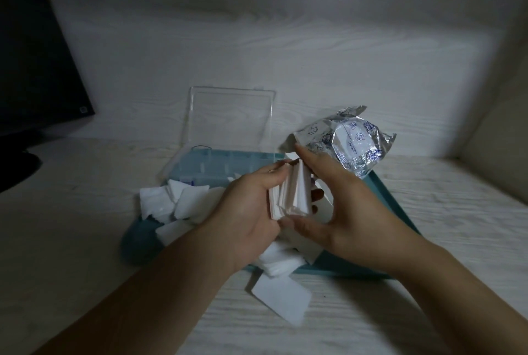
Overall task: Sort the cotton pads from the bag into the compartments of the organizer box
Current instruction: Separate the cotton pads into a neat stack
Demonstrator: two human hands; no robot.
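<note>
Your hands (288,206) cover most of the organizer box (217,166) compartments, your forearms run off the bottom edge, the dark monitor (37,69) is cut by the left edge, the bag (345,140) print is too blurred to read

The crinkled silver bag (347,140) at the far right carries a white label reading "Content"; its other print is illegible.
</note>
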